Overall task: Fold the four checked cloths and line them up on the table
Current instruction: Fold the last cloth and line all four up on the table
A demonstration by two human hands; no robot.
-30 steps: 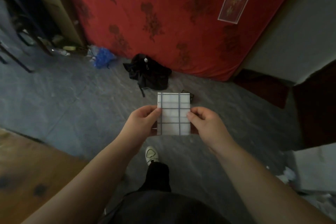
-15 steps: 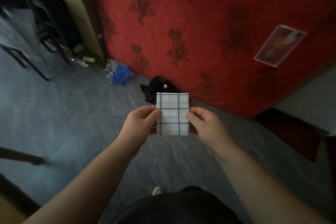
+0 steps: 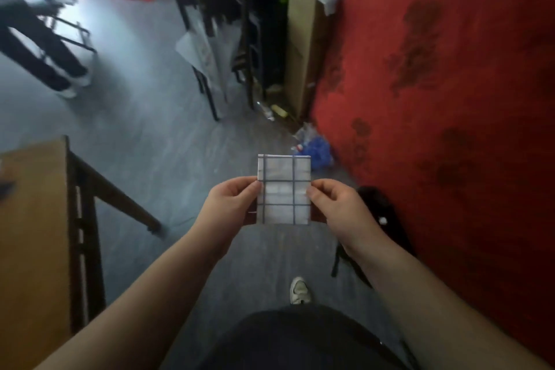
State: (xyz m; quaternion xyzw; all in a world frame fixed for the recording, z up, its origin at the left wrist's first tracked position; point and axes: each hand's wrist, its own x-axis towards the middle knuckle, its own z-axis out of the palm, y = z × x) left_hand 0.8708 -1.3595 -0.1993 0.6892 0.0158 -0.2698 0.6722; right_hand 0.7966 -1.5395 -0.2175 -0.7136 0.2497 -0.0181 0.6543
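Grey floor [image 3: 150,135] runs under us, with a red patterned hanging [image 3: 435,129] rising to the right of our right hand and a wooden bench [image 3: 33,219] well off to the left of our left hand. We hold one checked cloth [image 3: 283,189] up in the air between both hands. It is folded into a small neat rectangle, upright and facing us. Our left hand [image 3: 231,204] pinches its left edge with the thumb in front, and our right hand [image 3: 336,207] pinches its right edge the same way.

We judge the folding of this cloth done and the carry to the bench under way. The next move calls for turning further left, laying the cloth flat on the bench without letting the folds spring open, and squaring it with the others. We cannot see any other cloths on the part of the bench that shows.

Compared with half a second ago, the view has swung left. The bench now fills far more of the left side, and the black bag [image 3: 378,207], then beyond the cloth, now lies just right of our right hand. Our grip on the cloth is unchanged.
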